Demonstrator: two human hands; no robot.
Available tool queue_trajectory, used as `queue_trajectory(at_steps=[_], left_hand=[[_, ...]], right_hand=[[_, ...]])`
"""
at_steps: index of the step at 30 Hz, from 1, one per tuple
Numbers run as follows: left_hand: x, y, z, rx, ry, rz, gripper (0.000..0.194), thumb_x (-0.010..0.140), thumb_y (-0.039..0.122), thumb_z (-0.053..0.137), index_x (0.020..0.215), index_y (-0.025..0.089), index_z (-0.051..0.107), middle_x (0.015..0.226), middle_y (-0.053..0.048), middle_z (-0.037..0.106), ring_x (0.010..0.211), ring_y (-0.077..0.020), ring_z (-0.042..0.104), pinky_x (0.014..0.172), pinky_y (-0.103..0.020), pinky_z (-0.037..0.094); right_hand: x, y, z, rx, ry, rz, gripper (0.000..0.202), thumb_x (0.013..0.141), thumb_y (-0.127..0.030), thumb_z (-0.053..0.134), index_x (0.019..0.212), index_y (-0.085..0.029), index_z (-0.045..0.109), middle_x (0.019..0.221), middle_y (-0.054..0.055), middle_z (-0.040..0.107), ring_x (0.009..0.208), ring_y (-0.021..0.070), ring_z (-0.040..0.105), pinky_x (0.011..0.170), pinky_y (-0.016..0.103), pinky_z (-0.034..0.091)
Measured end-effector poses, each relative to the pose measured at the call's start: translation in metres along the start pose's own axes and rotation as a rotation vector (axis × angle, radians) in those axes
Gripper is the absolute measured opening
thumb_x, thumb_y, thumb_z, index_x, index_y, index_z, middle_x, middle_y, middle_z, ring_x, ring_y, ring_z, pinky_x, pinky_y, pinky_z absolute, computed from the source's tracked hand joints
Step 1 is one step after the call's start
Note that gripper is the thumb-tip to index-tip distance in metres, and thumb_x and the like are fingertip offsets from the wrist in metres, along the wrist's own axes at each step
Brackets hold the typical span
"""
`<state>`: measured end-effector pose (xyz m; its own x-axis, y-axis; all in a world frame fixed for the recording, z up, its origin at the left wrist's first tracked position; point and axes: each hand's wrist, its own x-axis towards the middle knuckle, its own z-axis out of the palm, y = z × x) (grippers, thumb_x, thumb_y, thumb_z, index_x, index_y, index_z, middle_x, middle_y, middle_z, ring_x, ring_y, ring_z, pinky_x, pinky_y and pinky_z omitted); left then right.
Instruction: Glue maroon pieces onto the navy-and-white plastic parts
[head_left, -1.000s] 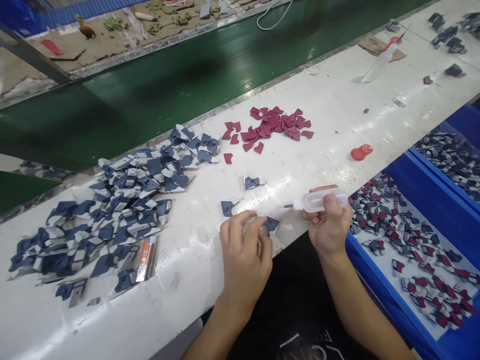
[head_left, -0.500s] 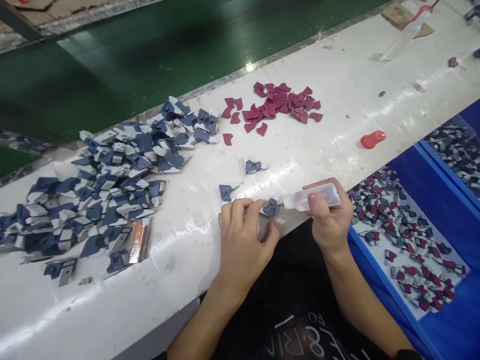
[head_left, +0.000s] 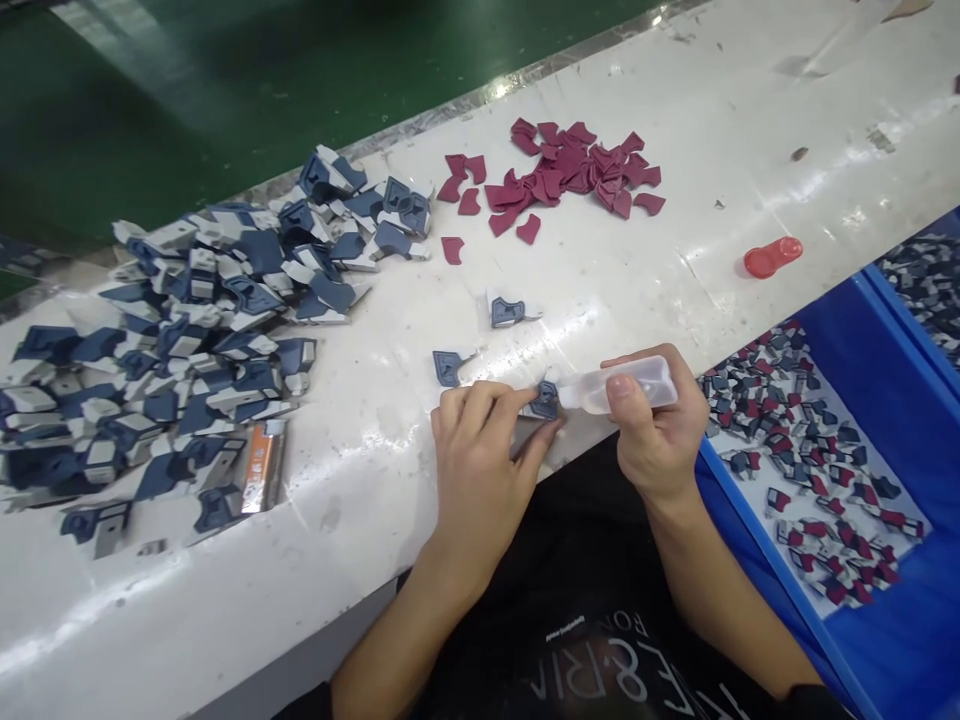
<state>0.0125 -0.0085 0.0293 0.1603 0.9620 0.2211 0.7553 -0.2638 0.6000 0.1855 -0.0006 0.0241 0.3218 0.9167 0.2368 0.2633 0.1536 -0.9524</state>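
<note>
Left hand [head_left: 484, 440] is pinching one small navy-and-grey moulded piece [head_left: 547, 402] at its fingertips, right hand [head_left: 654, 430] is gripping one translucent plastic squeeze bottle [head_left: 585, 390], nozzle pointing at that piece, two loose navy-and-grey pieces [head_left: 448, 367] are lying beyond the left hand on the white worktop [head_left: 367, 450]

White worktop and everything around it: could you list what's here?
white worktop: one, white, crossing the view
heaped parts: many, blue and pale grey, left
loose parts: two, blue-grey, middle
maroon pieces: dozens, maroon, far middle
packet: one, orange and silver, beside the heap
red object: one, red, right
translucent object: one, clear, top right, cut off
green surface: one, green, beyond
blue bins: at least two, blue, far right
binned parts: many, mixed, inside
held part: one, blue-grey, left hand
bottle: one, translucent, right hand
black shirt: one, black, bottom
hands: two, bare, centre
</note>
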Motion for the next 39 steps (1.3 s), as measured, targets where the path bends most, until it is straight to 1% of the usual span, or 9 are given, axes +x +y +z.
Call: queue_trajectory(at_steps=[7,12,19,25,28,34,39], left_hand=[[0.0,0.0,0.0,0.004,-0.007,-0.006,0.021,0.097,0.034,0.079,0.115,0.026,0.072,0.102,-0.002,0.071,0.104,-0.0224,0.054,0.092,-0.039,0.045],[-0.001,-0.001,0.001,0.014,0.002,0.007,0.021,0.098,0.036,0.078,0.116,0.026,0.072,0.103,-0.003,0.072,0.103,-0.0233,0.055,0.091,-0.041,0.045],[-0.001,-0.001,0.001,0.017,-0.004,0.008,0.023,0.098,0.036,0.078,0.116,0.025,0.072,0.103,-0.002,0.072,0.104,-0.0229,0.054,0.091,-0.039,0.045],[0.0,-0.001,0.0,0.013,-0.012,-0.001,0.021,0.1,0.038,0.075,0.116,0.026,0.072,0.104,-0.003,0.074,0.103,-0.024,0.056,0.091,-0.042,0.047],[-0.001,-0.001,0.0,0.012,-0.008,0.002,0.02,0.099,0.037,0.076,0.116,0.026,0.072,0.103,-0.003,0.073,0.103,-0.0236,0.055,0.091,-0.041,0.046],[-0.001,-0.001,0.0,0.022,-0.011,0.01,0.02,0.099,0.037,0.076,0.115,0.025,0.072,0.103,-0.003,0.072,0.103,-0.0229,0.054,0.09,-0.04,0.045],[-0.001,-0.001,0.001,0.015,-0.003,0.017,0.022,0.098,0.036,0.077,0.117,0.025,0.072,0.103,-0.002,0.072,0.103,-0.0228,0.054,0.09,-0.039,0.044]], right_hand=[[0.0,-0.002,-0.002,-0.038,-0.021,-0.03,0.015,0.101,-0.038,0.075,0.094,-0.026,0.072,0.073,0.001,0.065,0.062,0.0182,0.058,0.054,0.033,0.05],[-0.001,-0.002,-0.003,-0.044,-0.025,-0.055,0.014,0.1,-0.038,0.076,0.096,-0.026,0.073,0.078,0.002,0.067,0.063,0.0184,0.06,0.05,0.031,0.047],[-0.006,-0.001,-0.005,-0.072,-0.029,-0.086,0.014,0.1,-0.038,0.077,0.1,-0.025,0.073,0.079,0.001,0.069,0.062,0.0171,0.061,0.048,0.03,0.047],[-0.009,-0.005,-0.01,-0.118,-0.053,-0.135,0.013,0.098,-0.037,0.078,0.104,-0.027,0.073,0.084,0.003,0.074,0.065,0.0191,0.066,0.05,0.031,0.051],[-0.009,-0.006,-0.014,-0.14,-0.052,-0.152,0.013,0.097,-0.037,0.079,0.103,-0.026,0.073,0.084,0.003,0.074,0.065,0.0197,0.066,0.049,0.032,0.052],[-0.005,-0.008,-0.023,-0.222,-0.008,-0.193,0.013,0.098,-0.039,0.078,0.096,-0.027,0.074,0.078,0.003,0.073,0.059,0.0192,0.062,0.046,0.032,0.047],[-0.002,-0.009,-0.02,-0.226,0.008,-0.18,0.014,0.098,-0.04,0.078,0.094,-0.028,0.072,0.077,0.003,0.071,0.061,0.0201,0.063,0.047,0.033,0.047]])
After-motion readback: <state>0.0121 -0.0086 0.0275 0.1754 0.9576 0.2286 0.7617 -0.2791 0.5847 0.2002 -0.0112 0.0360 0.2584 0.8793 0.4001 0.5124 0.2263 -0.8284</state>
